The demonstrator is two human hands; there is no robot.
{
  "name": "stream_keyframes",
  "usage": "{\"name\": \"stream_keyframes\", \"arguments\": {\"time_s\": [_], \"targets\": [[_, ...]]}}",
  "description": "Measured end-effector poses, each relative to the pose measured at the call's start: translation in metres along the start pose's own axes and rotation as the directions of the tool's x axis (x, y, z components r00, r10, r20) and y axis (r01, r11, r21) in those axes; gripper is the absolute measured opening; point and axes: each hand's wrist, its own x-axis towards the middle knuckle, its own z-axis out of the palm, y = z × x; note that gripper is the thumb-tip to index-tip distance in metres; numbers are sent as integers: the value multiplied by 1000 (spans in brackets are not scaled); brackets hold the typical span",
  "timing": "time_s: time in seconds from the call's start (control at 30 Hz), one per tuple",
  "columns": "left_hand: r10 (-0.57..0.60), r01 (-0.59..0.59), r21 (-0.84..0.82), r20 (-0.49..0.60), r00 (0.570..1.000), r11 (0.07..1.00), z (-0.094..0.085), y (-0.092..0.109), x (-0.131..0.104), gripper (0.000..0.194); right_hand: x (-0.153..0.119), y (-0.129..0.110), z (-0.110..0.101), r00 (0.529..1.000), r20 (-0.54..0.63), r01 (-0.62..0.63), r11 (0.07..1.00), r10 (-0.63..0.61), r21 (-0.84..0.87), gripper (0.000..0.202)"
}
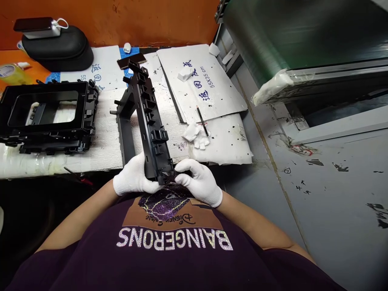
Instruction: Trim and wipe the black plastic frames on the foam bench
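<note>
A black plastic frame [151, 121] with clips along its side stands tilted on edge over the front of the white-covered table [106, 149]. My left hand [136, 176], in a white glove, is wrapped round its near lower end. My right hand [198, 182], also gloved, is at the frame's near right corner, thumb and forefinger curled close together; whatever lies between the fingertips is too small to make out. More black frames [86, 121] lie stacked on the table at the left.
Behind are a black case [60, 50], a phone [33, 25], a tape roll [10, 72] and a dark flat object [123, 62]. Cardboard sheets [224, 93], crumpled paper [192, 131] and a black pencil [202, 120] lie right of the frame. A green conveyor belt [291, 36] is at the upper right.
</note>
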Motion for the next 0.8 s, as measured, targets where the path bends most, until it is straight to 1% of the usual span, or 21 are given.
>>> {"name": "stream_keyframes", "arguments": {"time_s": [0.1,0.23,0.37,0.43,0.5,0.6,0.7,0.8], "targets": [[11,-11,3,-13,1000,1000,1,-1,-2,49,-1,-1,-1,999,-35,36,999,-37,-40,32],[26,-26,-1,-19,999,1000,2,0,-2,48,-3,-8,-6,995,-90,30,996,-37,-79,26],[37,-37,-5,-27,999,999,1,-1,-2,48,-3,-14,-8,997,-42,62,992,-67,-105,16],[54,-54,-4,-41,998,999,2,-1,-2,48,-3,-14,-6,998,-22,60,992,-63,-110,13],[67,-67,5,-51,996,998,3,-1,-2,48,-2,-14,-3,999,-26,40,992,-43,-116,12],[74,-72,28,-49,996,997,5,0,-3,46,-3,-15,0,998,-63,-13,986,3,-166,12],[21,-19,40,-31,999,999,7,0,-4,48,-4,-17,1,988,-145,-79,973,48,-218,11],[-29,29,37,-5,1000,999,6,0,-5,48,-6,-21,0,967,-235,-148,971,102,-188,12]]}}
